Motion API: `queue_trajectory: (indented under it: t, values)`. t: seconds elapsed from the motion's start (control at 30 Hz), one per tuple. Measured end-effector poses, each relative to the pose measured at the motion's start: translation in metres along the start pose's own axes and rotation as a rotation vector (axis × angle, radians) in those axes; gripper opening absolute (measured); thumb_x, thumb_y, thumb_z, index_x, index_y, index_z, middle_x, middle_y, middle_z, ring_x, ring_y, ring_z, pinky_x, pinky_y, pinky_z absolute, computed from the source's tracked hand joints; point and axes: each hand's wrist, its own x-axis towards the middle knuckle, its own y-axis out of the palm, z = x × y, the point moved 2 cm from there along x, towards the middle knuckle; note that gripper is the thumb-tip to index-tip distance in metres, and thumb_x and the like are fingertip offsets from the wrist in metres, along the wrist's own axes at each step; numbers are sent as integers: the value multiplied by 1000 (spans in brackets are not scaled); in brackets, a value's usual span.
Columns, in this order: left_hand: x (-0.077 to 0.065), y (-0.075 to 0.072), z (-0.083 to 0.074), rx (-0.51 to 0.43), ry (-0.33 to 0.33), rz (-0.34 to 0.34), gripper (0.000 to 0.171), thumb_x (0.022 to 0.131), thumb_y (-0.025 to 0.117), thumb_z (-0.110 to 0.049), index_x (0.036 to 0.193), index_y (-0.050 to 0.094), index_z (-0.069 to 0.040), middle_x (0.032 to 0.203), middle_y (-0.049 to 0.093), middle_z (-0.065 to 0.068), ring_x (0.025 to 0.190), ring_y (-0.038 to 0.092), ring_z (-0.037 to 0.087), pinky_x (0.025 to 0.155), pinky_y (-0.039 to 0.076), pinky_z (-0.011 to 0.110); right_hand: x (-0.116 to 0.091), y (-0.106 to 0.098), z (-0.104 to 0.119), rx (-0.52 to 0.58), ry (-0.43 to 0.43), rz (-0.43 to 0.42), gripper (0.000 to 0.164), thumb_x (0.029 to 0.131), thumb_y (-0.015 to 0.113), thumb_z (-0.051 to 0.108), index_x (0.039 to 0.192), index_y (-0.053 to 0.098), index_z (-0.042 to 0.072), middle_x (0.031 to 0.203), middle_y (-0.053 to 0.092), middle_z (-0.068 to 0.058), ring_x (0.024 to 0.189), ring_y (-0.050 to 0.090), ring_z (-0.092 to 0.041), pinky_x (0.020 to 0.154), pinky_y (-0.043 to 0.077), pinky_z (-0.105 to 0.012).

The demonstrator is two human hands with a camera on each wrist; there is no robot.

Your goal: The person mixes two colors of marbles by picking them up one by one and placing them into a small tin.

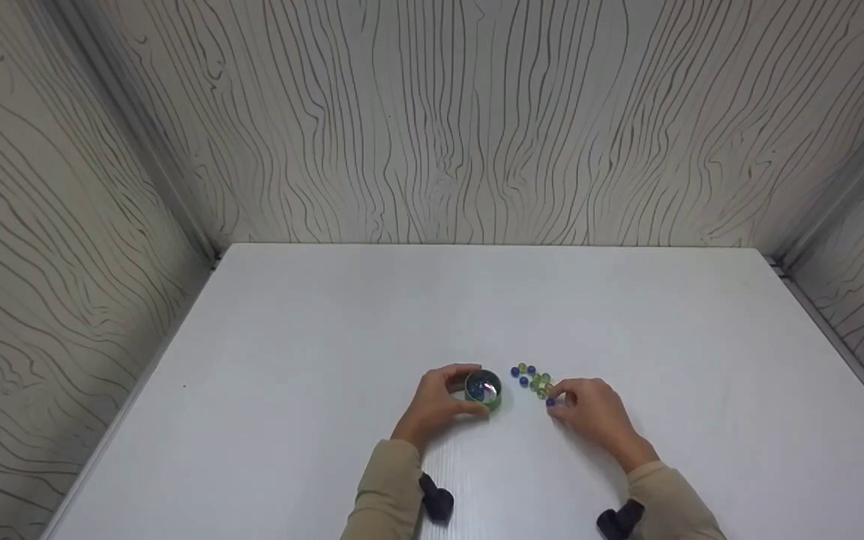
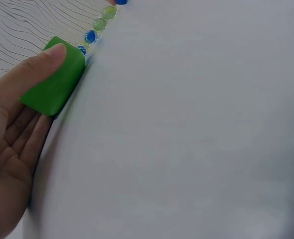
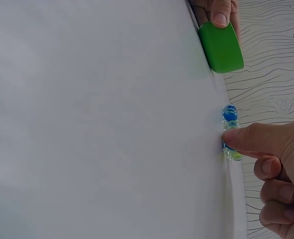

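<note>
My left hand [image 1: 436,401] grips a small green cup [image 2: 57,84], thumb on one side and fingers on the other. The cup stands upright on the white tabletop, and something bluish shows inside its shiny opening in the head view. To its right, my right hand [image 1: 597,412] pinches a blue marble [image 1: 550,403] between thumb and index finger at the near end of a cluster. Blue and yellow-green glass marbles [image 1: 535,385] make up that cluster, between the two hands. In the right wrist view the thumb [image 3: 251,137] partly covers the marbles.
The white table [image 1: 312,322] extends around both hands. Wood-grain patterned panels [image 1: 432,127] rise behind it and at both sides. A black device [image 1: 438,504] is strapped at the left wrist, and another [image 1: 619,519] at the right.
</note>
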Motion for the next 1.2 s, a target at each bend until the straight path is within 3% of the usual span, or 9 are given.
queue_trajectory:
  t: [0.23,0.77,1.2]
  values:
    - [1,-1,2,2,-23,5,63,68,85,-9,126,62,-11,126,66,8,121,62,23,110,48,37,1,1,0,-12,-12,-10,13,77,76,10,89,76,13,61,52,2,60,42,-10,52,29,-20]
    - [0,-1,3,27,5,-4,62,67,85,-9,125,62,-11,125,67,9,119,63,24,110,48,39,2,1,2,-15,-4,-1,12,77,76,12,89,76,13,66,58,3,65,45,-11,56,32,-20]
    - [1,0,2,-14,-14,3,63,67,85,-5,126,61,-9,126,66,11,120,62,25,111,47,37,0,-1,2,0,-11,-2,11,78,75,11,88,77,13,64,55,3,62,43,-10,54,30,-20]
